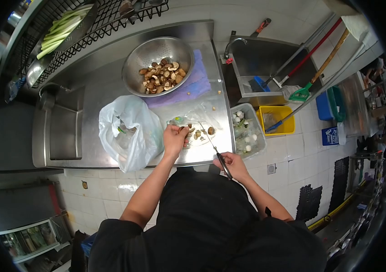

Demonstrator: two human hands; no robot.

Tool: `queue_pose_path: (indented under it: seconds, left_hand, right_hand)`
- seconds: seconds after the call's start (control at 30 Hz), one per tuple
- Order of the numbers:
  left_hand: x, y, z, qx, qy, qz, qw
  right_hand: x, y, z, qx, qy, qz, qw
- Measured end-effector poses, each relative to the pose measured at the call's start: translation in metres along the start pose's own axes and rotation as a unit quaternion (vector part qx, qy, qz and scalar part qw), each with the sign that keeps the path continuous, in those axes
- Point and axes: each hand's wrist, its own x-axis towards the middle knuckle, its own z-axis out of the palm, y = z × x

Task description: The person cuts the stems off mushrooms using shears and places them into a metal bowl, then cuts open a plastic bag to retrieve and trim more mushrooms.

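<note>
My right hand point(233, 164) is closed around the black handle of a knife point(223, 164) by the counter's front edge. Its thin blade points away from me over the steel. My left hand point(174, 139) is pinched on a small brown mushroom point(182, 128), mostly covered by the fingers. Several mushroom pieces point(197, 134) lie between the hands, and a brown mushroom point(211, 130) sits just right of the blade. Behind them a steel colander point(131, 61) holds many cut mushrooms point(161, 77). Left of my left hand stands a white plastic bag point(131, 129), its contents mostly hidden.
The colander rests partly on a purple cloth point(197, 84). A clear bin point(249, 131) of white vegetables and a yellow bin point(288, 119) stand off the counter's right end. A sink point(270, 54) with long-handled tools is behind them; another sink point(66, 127) is at left.
</note>
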Motion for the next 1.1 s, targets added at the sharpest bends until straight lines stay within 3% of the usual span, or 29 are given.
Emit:
queue_pose_path:
  seconds: [0.17, 0.37, 0.5, 0.57, 0.7, 0.73, 0.77, 0.83, 0.9, 0.93, 1.0, 1.1]
  left_hand:
    - [0.012, -0.001, 0.002, 0.076, -0.028, 0.023, 0.996]
    - [0.014, 0.006, 0.005, 0.074, -0.068, -0.028, 0.995]
    - [0.024, 0.05, -0.003, -0.194, -0.086, 0.055, 0.976]
    - [0.042, 0.095, -0.01, -0.346, -0.104, 0.084, 0.929]
    - [0.048, 0.132, -0.004, -0.375, -0.089, -0.003, 0.923]
    - [0.05, 0.116, 0.003, -0.194, -0.143, 0.0, 0.971]
    - [0.052, 0.098, 0.011, -0.004, -0.191, 0.005, 0.982]
    - [0.053, 0.056, 0.027, 0.27, -0.285, -0.005, 0.92]
    - [0.051, -0.008, 0.047, 0.465, -0.234, 0.256, 0.814]
    - [0.041, -0.02, 0.056, 0.464, -0.236, 0.257, 0.814]
    - [0.027, -0.035, 0.07, 0.367, -0.158, 0.461, 0.792]
    - [0.023, -0.035, 0.075, 0.442, -0.167, 0.409, 0.781]
  right_hand:
    - [0.003, 0.005, -0.007, -0.02, 0.0, -0.001, 1.0]
    - [0.001, 0.005, -0.01, -0.032, 0.007, -0.028, 0.999]
    - [0.0, 0.011, -0.015, -0.041, 0.004, -0.02, 0.999]
    - [-0.002, 0.013, -0.016, -0.038, 0.003, -0.022, 0.999]
    - [-0.005, 0.004, -0.02, 0.014, 0.02, -0.029, 0.999]
    - [-0.005, 0.003, -0.022, 0.022, 0.03, -0.028, 0.999]
    - [-0.005, 0.001, -0.023, 0.021, 0.031, -0.032, 0.999]
    - [-0.007, 0.0, -0.026, 0.06, 0.054, -0.007, 0.997]
    - [-0.008, 0.003, -0.029, 0.068, 0.065, -0.01, 0.996]
    - [-0.008, 0.004, -0.03, 0.074, 0.072, -0.013, 0.995]
    - [-0.009, 0.008, -0.034, 0.048, 0.076, -0.02, 0.996]
    - [-0.015, 0.013, -0.039, 0.003, 0.077, -0.049, 0.996]
